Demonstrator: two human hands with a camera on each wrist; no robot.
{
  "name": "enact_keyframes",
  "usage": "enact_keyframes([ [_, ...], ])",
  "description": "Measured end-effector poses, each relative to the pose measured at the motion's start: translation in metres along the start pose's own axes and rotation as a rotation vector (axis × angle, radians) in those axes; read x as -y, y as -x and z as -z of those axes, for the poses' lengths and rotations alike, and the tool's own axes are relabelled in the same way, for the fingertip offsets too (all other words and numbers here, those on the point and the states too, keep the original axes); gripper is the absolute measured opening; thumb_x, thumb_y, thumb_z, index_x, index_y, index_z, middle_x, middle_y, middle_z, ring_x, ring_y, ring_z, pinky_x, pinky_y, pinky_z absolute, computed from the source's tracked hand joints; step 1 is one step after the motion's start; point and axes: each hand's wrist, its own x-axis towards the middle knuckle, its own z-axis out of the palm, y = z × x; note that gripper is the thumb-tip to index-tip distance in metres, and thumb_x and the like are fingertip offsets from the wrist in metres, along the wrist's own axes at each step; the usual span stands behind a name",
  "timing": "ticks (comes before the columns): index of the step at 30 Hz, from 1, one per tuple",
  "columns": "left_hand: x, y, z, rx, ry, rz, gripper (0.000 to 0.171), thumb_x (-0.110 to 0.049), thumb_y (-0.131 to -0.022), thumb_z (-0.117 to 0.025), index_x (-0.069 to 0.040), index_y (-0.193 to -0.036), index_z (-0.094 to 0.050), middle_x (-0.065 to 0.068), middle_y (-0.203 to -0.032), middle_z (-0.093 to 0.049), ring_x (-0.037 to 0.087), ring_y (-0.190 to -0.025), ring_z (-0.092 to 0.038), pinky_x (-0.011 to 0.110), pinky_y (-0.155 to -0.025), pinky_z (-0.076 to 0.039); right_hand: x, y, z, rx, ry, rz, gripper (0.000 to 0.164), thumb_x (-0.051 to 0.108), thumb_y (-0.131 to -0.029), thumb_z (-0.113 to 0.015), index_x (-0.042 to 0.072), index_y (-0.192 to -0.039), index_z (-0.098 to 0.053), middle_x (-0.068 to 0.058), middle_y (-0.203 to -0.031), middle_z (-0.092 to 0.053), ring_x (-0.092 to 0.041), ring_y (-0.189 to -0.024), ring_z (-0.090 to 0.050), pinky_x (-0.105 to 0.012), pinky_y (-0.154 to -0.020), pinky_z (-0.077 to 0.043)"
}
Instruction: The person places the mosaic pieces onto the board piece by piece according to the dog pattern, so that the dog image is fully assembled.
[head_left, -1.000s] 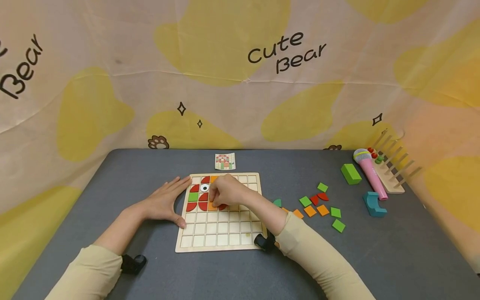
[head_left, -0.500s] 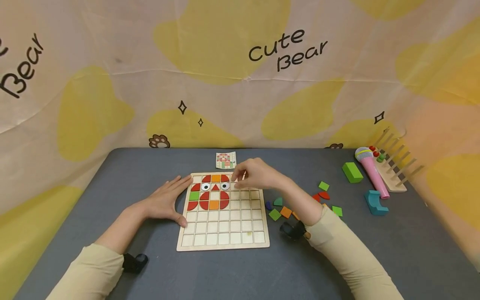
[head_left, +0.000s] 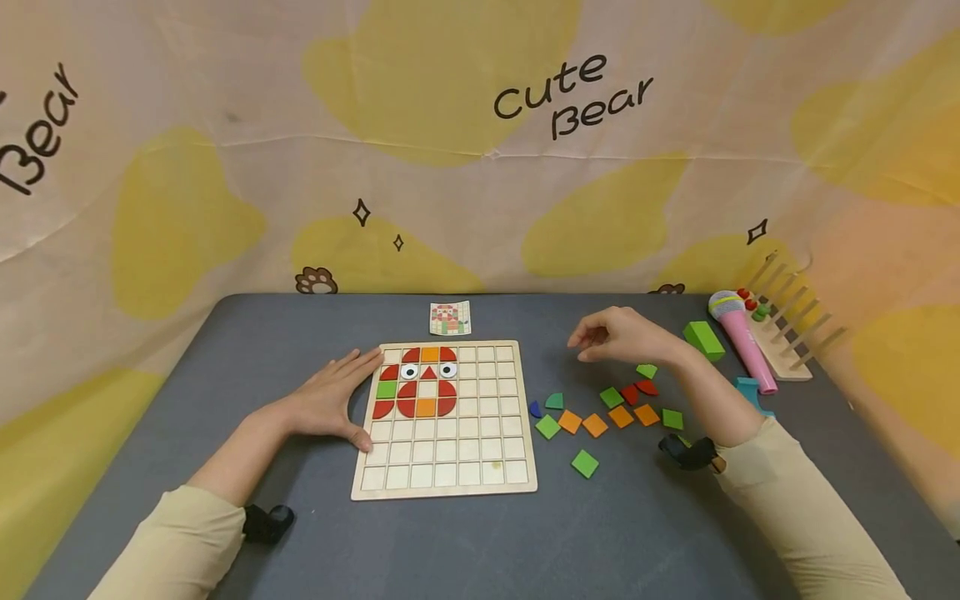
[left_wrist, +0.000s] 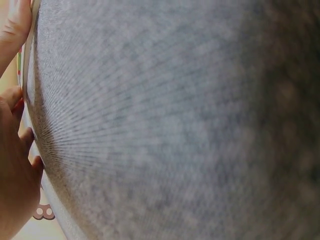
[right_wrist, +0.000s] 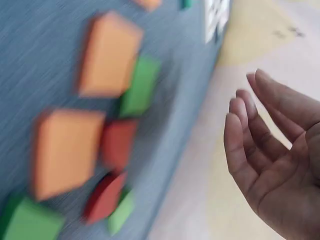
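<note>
A wooden grid board (head_left: 491,454) lies on the table, with red, orange, green and eye tiles set in its upper left cells. My left hand (head_left: 326,404) rests spread along the board's left edge, thumb near the front and fingers at the far corner. In the left wrist view, the left hand (left_wrist: 17,170) shows only at the frame's side. My right hand (head_left: 622,337) hovers beyond the loose tiles, right of the board. Its fingers are loosely bent in the right wrist view, with nothing between them. Below it lie loose orange tiles (right_wrist: 110,55) and red tiles (right_wrist: 119,145).
Behind the board lies a small pattern card (head_left: 450,318). Loose green tiles (head_left: 585,463), a teal tile (head_left: 554,401) and a blue tile (head_left: 535,409) are scattered to the right. Farther right are a green block (head_left: 703,340), a pink toy microphone (head_left: 750,350) and a pegged wooden stand (head_left: 787,362).
My right hand has lifted off the board and moved right, past the loose tiles, uncovering the red and orange tiles. My left hand stays at the board's left edge.
</note>
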Motion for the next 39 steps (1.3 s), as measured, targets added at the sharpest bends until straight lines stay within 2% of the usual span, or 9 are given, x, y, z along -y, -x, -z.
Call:
enact_keyframes([
  [6, 0.000, 0.001, 0.000, -0.004, 0.000, -0.011, 0.136, -0.068, -0.056, -0.085, -0.008, -0.158, -0.018, 0.013, -0.168, -0.014, 0.046, -0.153, -0.010, 0.070, -0.119, -0.013, -0.031, 0.016, 0.001, 0.133, -0.085, -0.015, 0.024, 0.005, -0.085, -0.074, 0.004, -0.109, -0.073, -0.013, -0.104, -0.073, -0.019, -0.092, -0.065, -0.020, -0.078, -0.055],
  [13, 0.000, 0.001, -0.001, -0.010, -0.007, -0.015, 0.137, -0.069, -0.055, -0.084, -0.008, -0.158, -0.019, 0.013, -0.168, -0.015, 0.046, -0.153, -0.011, 0.069, -0.119, -0.015, -0.041, 0.025, -0.006, 0.197, -0.106, -0.019, 0.030, -0.001, -0.079, -0.076, 0.008, -0.107, -0.073, -0.011, -0.105, -0.071, -0.019, -0.094, -0.061, -0.021, -0.078, -0.055],
  [20, -0.002, 0.001, -0.001, -0.011, -0.003, -0.015, 0.138, -0.069, -0.054, -0.084, -0.008, -0.158, -0.018, 0.013, -0.168, -0.014, 0.046, -0.153, -0.011, 0.070, -0.119, -0.014, -0.043, 0.026, -0.013, 0.209, -0.056, -0.013, 0.035, -0.006, -0.072, -0.077, 0.013, -0.101, -0.073, -0.007, -0.100, -0.068, -0.018, -0.090, -0.057, -0.023, -0.073, -0.054],
  [28, -0.002, 0.001, 0.000, -0.011, 0.005, -0.009, 0.137, -0.068, -0.054, -0.085, -0.008, -0.158, -0.019, 0.014, -0.168, -0.014, 0.046, -0.153, -0.010, 0.070, -0.119, -0.013, -0.041, 0.024, -0.014, 0.242, -0.022, -0.011, 0.032, -0.005, -0.072, -0.077, 0.015, -0.097, -0.072, -0.004, -0.089, -0.063, -0.018, -0.083, -0.054, -0.023, -0.068, -0.051],
  [34, -0.003, 0.003, 0.002, -0.009, 0.008, -0.009, 0.137, -0.067, -0.055, -0.085, -0.007, -0.158, -0.019, 0.014, -0.168, -0.014, 0.047, -0.153, -0.010, 0.070, -0.119, -0.012, -0.035, 0.016, -0.014, 0.219, -0.023, 0.016, 0.015, 0.005, -0.079, -0.079, 0.012, -0.091, -0.073, -0.002, -0.082, -0.063, -0.010, -0.072, -0.053, -0.020, -0.065, -0.048],
  [39, -0.002, 0.002, 0.000, -0.011, 0.010, -0.007, 0.136, -0.066, -0.055, -0.085, -0.007, -0.158, -0.018, 0.014, -0.168, -0.014, 0.046, -0.153, -0.010, 0.070, -0.119, -0.013, -0.021, 0.006, -0.016, 0.219, -0.105, 0.057, 0.007, 0.012, -0.083, -0.078, 0.012, -0.089, -0.073, -0.003, -0.083, -0.071, -0.011, -0.068, -0.058, -0.022, -0.065, -0.052],
])
